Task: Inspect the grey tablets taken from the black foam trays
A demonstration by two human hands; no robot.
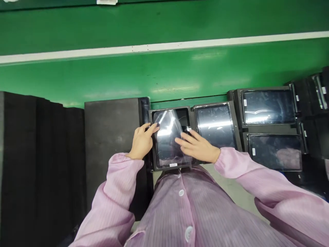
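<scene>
A black display screen [167, 151] lies flat in front of me with a clear plastic film [168, 125] lifted at an angle over its upper part. My left hand [142, 141] rests at the screen's left edge, fingertips touching the film's left corner. My right hand [196, 145] lies flat with fingers spread over the screen's right side, pressing on the film. Both arms wear pink striped sleeves.
Three more black screens [216, 125] [268, 106] [275, 151] lie to the right, with others at the far right edge. Stacks of black foam pads [110, 130] [38, 154] stand at the left. A green floor with a white line [164, 46] runs beyond.
</scene>
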